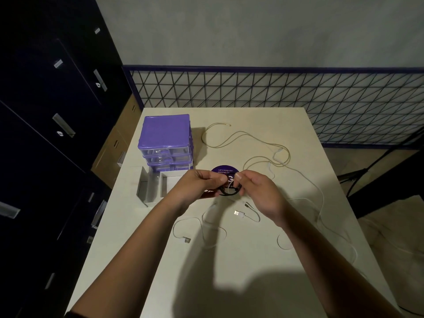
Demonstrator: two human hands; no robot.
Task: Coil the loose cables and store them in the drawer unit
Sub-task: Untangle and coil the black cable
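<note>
a: the bench (252,283) carried the purple drawer unit (165,131), one clear drawer (152,188) pulled out beside it, near the left hand (197,183)

b: both hands pinched the small black cable coil (228,190), right hand (257,188) too. best kept tight, i'd judge

a: loose white cables (282,157) sprawled near, a usb plug (238,213) just under the hands; they might snag

Bare table (229,271) at lower centre | loose white cables (298,180) strewn centre to right | purple drawer unit (166,141) blocking upper left, pulled-out drawer (158,184) below it
</note>
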